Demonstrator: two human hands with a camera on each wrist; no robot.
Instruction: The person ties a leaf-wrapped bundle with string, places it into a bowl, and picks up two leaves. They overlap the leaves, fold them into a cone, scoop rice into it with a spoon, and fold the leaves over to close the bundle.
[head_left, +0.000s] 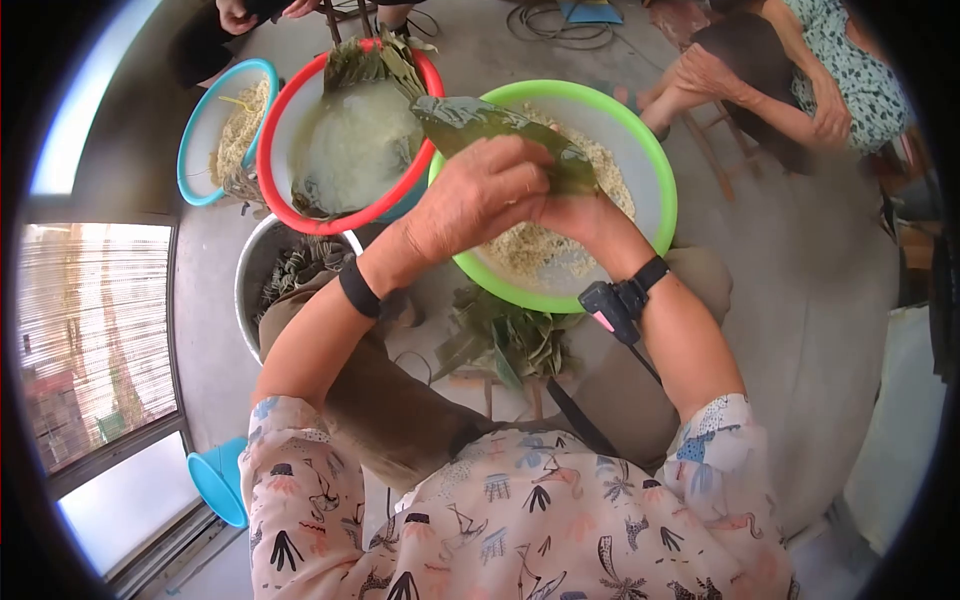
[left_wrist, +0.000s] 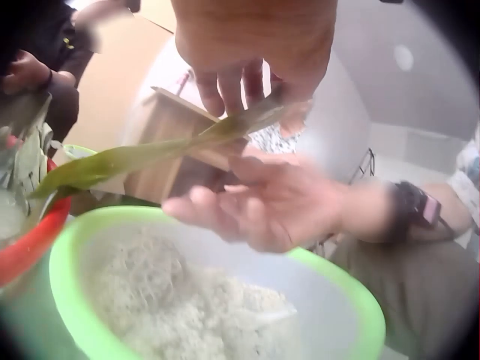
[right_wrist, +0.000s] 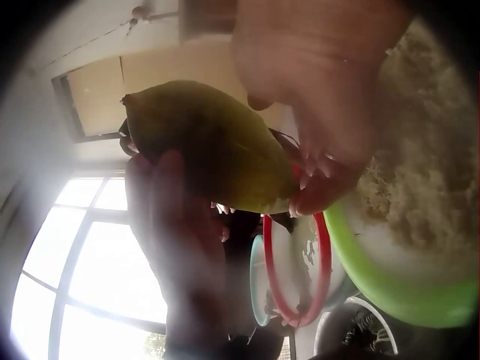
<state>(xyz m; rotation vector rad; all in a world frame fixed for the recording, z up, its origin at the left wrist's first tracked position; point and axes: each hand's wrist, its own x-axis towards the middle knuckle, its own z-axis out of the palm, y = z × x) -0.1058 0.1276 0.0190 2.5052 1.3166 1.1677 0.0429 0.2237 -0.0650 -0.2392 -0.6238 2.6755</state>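
My left hand (head_left: 480, 195) pinches a long, wet green bamboo leaf (head_left: 500, 130) over the green-rimmed basin (head_left: 660, 190). In the left wrist view, the leaf (left_wrist: 120, 161) stretches out sideways from beneath the fingers of the left hand (left_wrist: 259, 52). Just below it lies my right hand (left_wrist: 270, 206), palm up, its fingers loosely extended and nothing in the palm. The right wrist view has the broad face of the leaf (right_wrist: 217, 142) between both hands, with the right hand's fingertips (right_wrist: 319, 184) close to one end. Pale rice grains (head_left: 530, 250) fill part of the basin.
Left of the basin stands a red-rimmed basin (head_left: 268, 170) of cloudy water and leaves, then a blue-rimmed one (head_left: 190, 165). A metal pot (head_left: 245, 290) holds dark bundles. Loose leaves (head_left: 500, 340) lie between my knees. Another person (head_left: 800, 100) sits at upper right.
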